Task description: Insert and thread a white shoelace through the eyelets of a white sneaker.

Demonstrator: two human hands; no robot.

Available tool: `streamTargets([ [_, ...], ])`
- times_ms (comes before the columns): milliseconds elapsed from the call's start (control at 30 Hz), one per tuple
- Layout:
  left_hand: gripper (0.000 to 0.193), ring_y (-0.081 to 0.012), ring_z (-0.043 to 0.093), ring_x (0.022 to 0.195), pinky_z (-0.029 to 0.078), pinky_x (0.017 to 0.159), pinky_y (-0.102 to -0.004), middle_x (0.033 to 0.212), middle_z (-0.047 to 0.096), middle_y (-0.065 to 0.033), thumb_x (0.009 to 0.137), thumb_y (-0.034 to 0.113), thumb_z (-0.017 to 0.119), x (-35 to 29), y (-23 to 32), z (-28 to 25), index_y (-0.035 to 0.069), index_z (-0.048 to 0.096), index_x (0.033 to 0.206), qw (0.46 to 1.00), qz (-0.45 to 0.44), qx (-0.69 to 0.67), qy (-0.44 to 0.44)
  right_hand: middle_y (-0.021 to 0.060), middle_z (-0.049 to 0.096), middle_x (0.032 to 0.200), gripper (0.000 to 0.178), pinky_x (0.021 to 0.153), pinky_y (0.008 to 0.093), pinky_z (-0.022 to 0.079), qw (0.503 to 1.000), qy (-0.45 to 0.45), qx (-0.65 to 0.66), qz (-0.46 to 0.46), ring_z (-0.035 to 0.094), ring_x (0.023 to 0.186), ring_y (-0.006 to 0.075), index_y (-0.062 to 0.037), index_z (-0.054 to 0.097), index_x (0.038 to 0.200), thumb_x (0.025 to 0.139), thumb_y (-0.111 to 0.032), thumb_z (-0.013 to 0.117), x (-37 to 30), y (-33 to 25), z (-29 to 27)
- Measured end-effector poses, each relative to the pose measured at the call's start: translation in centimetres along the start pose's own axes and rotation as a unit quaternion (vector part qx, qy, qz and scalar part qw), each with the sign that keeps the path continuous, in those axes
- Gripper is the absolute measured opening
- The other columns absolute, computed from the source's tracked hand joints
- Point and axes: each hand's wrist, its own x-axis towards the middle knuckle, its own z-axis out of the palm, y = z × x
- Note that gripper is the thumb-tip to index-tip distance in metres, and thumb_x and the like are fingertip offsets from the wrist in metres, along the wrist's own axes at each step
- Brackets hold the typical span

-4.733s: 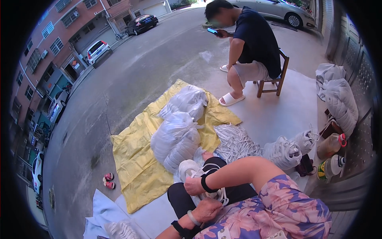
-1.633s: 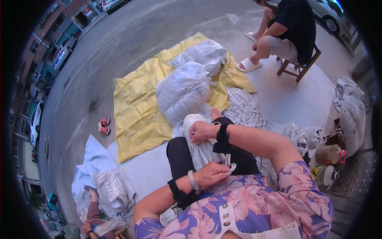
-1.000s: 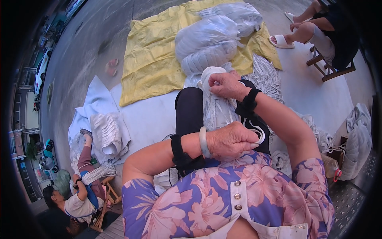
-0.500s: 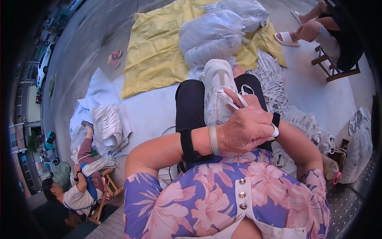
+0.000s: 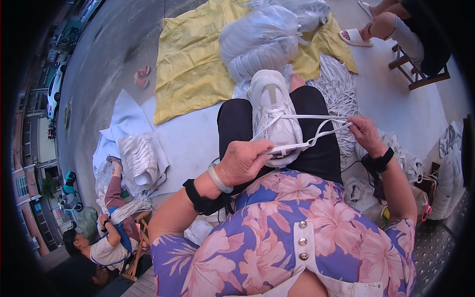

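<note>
While resting sole-down on the lap at the centre, toe toward 12 o'clock: white sneaker (image 5: 273, 115), white lace (image 5: 316, 129) stretched from its eyelets out toward 3 o'clock. Left hand (image 5: 242, 162) at 6 o'clock of the shoe, fingers curled and pinching the lace end against its heel. Right hand (image 5: 365, 134) at 3 o'clock, fingers pressed together around the taut strands. Beyond the toe, at 12 o'clock, clear bags of white shoes (image 5: 267, 37) on a yellow sheet (image 5: 190, 64). Heap of white laces (image 5: 339, 86) at 1 o'clock. Seated person (image 5: 106, 237) with another bundle at 8 o'clock, wooden stool (image 5: 418, 74) at 2 o'clock.
</note>
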Motion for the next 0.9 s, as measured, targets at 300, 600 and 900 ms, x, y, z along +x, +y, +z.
streamTargets([
  [300,0.028,-0.0053,0.049,0.057,0.039,0.053,-0.0181,0.067,0.056,-0.0004,0.083,0.011,0.06,-7.9,-6.7,-8.7,0.001,0.055,0.108,0.922,-0.304,-0.159,0.181,0.0128,0.055,0.113,0.035,0.092,0.0386,0.039,0.986,0.003,-0.161,-0.038,0.051,0.105,0.0308,-0.0074,0.061,0.101,0.066,-0.007,0.059,-0.9,2.0,0.8],
  [600,0.037,-0.0303,0.055,0.082,0.045,0.073,-0.039,0.104,0.058,-0.0124,0.067,0.001,0.058,-0.4,-5.0,-1.3,0.004,0.056,0.104,0.943,-0.038,0.294,0.151,0.0055,0.056,0.091,0.043,0.094,0.0427,0.036,0.966,-0.004,-0.125,-0.226,0.054,0.093,0.0228,-0.0091,0.054,0.108,0.067,0.001,0.061,4.6,-6.7,7.6],
  [900,0.024,-0.0254,0.051,0.071,0.035,0.067,-0.0384,0.068,0.053,-0.0062,0.068,0.005,0.054,0.8,-5.7,1.1,0.008,0.057,0.092,0.964,-0.11,0.233,0.074,0.0036,0.053,0.063,0.009,0.062,0.0354,0.04,0.965,0.0,-0.148,-0.218,0.056,0.06,0.0236,-0.012,0.052,0.078,0.08,-0.018,0.059,3.6,-2.8,5.2],
])
